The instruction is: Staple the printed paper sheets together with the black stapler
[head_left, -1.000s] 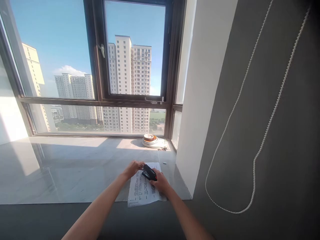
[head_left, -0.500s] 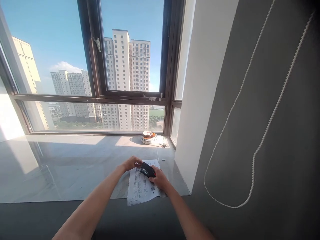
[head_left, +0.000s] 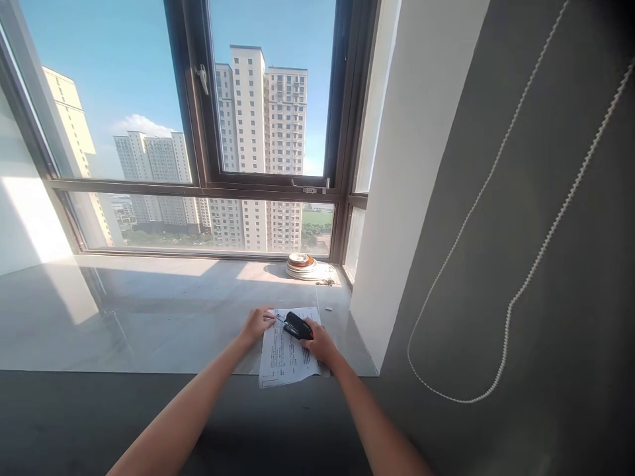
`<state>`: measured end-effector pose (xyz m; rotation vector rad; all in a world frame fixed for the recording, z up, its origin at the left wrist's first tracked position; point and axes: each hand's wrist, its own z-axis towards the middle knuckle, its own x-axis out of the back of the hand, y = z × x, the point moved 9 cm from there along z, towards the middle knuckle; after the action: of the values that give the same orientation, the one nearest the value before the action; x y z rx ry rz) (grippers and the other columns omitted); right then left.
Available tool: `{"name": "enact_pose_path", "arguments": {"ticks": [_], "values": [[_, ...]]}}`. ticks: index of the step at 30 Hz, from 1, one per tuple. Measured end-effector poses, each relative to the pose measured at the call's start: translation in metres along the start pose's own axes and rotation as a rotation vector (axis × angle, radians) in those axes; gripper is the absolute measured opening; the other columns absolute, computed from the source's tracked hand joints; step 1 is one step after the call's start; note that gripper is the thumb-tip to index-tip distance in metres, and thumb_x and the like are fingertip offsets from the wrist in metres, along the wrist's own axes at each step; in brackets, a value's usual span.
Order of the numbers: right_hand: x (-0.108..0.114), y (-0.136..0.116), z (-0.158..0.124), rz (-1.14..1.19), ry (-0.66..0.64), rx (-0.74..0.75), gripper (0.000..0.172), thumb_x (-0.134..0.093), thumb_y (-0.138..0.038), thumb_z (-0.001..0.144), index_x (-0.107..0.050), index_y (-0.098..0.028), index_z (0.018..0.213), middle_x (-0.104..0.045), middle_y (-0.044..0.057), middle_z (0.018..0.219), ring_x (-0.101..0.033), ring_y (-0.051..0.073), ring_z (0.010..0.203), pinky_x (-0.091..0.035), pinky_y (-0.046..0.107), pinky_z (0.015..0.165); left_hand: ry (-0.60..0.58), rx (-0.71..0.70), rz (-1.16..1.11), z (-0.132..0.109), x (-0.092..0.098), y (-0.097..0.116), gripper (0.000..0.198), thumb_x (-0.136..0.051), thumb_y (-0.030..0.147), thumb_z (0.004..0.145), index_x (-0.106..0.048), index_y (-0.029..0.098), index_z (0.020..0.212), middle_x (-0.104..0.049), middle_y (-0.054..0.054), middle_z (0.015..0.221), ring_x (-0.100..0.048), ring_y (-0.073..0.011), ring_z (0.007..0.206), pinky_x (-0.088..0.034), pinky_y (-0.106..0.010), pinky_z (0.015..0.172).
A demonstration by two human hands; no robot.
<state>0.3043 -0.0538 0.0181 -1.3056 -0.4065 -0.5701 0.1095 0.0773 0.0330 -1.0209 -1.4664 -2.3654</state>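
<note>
A black stapler (head_left: 298, 326) is held in my right hand (head_left: 320, 342), its fingers wrapped round the end nearest me. From its far left end a thin metal part (head_left: 280, 318) sticks out over the paper. Under the stapler lies a printed sheet of paper (head_left: 285, 360), its near edge hanging past the sill's front. My left hand (head_left: 258, 324) rests at the sheet's upper left edge, fingers apart and stretched toward the metal part. A small gap seems to lie between those fingertips and the metal.
A pale stone windowsill (head_left: 163, 317) carries all this. Toward the window corner stands a stack of round coils or rolls (head_left: 301, 266), with a small dark cluster (head_left: 325, 282) beside it. A small white piece (head_left: 329, 309) lies right of the sheet. A beaded blind cord (head_left: 466, 400) hangs at right.
My left hand has moved off the stapler's end, a little to the left. The thin metal part now shows protruding from the stapler. The whole view has shifted slightly.
</note>
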Motion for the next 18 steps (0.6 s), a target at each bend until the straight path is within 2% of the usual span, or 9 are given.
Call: {"name": "enact_pose_path", "arguments": {"ticks": [3,5,9,12,15,18], "values": [[0.001,-0.001,0.001,-0.014,-0.006,0.003,0.057,-0.071,-0.017,0.076,-0.065,-0.022,0.133,-0.071,0.008,0.121,-0.064,0.029,0.113,-0.048,0.039,0.100,-0.031,0.042,-0.126,-0.010,-0.013,-0.004,0.050,-0.073,0.025,0.073,-0.077,0.014,0.122,-0.079,-0.015,0.120,-0.073,-0.0339,0.116,-0.057,-0.045,0.103],[0.002,-0.003,0.001,-0.025,-0.001,0.002,0.057,-0.072,-0.017,0.077,-0.065,-0.021,0.133,-0.071,0.009,0.121,-0.063,0.029,0.113,-0.047,0.038,0.099,-0.044,0.047,-0.141,-0.012,-0.020,-0.001,0.047,-0.074,0.021,0.070,-0.080,0.013,0.115,-0.078,-0.016,0.123,-0.071,-0.0351,0.121,-0.055,-0.047,0.107],[0.004,-0.009,-0.001,-0.035,0.001,0.043,0.052,-0.071,-0.018,0.080,-0.064,-0.021,0.132,-0.071,0.007,0.121,-0.063,0.027,0.112,-0.047,0.036,0.098,-0.067,0.059,-0.149,-0.014,-0.027,0.009,0.047,-0.075,0.013,0.064,-0.084,0.015,0.110,-0.066,-0.017,0.144,-0.057,-0.0393,0.139,-0.037,-0.054,0.124],[0.004,-0.013,0.000,-0.036,-0.008,0.090,0.050,-0.071,-0.017,0.081,-0.063,-0.023,0.130,-0.071,0.005,0.117,-0.063,0.025,0.108,-0.047,0.033,0.095,-0.117,0.064,-0.191,-0.017,-0.030,0.017,0.051,-0.078,0.012,0.060,-0.084,0.019,0.111,-0.053,-0.015,0.158,-0.044,-0.0417,0.150,-0.029,-0.059,0.127],[0.003,-0.017,0.003,-0.039,-0.019,0.130,0.048,-0.073,-0.018,0.081,-0.062,-0.025,0.128,-0.071,0.003,0.114,-0.063,0.024,0.106,-0.047,0.031,0.092,-0.171,0.034,-0.193,-0.018,-0.031,0.026,0.046,-0.080,0.019,0.063,-0.085,0.021,0.110,-0.047,-0.011,0.164,-0.036,-0.0412,0.154,-0.027,-0.058,0.128],[0.000,-0.017,0.003,-0.060,-0.025,0.118,0.047,-0.074,-0.019,0.082,-0.062,-0.025,0.126,-0.070,0.002,0.112,-0.063,0.023,0.104,-0.047,0.030,0.090,-0.204,-0.004,-0.047,-0.019,-0.029,0.027,0.045,-0.076,0.027,0.073,-0.082,0.020,0.117,-0.048,-0.011,0.163,-0.039,-0.0385,0.153,-0.029,-0.053,0.128]]}}
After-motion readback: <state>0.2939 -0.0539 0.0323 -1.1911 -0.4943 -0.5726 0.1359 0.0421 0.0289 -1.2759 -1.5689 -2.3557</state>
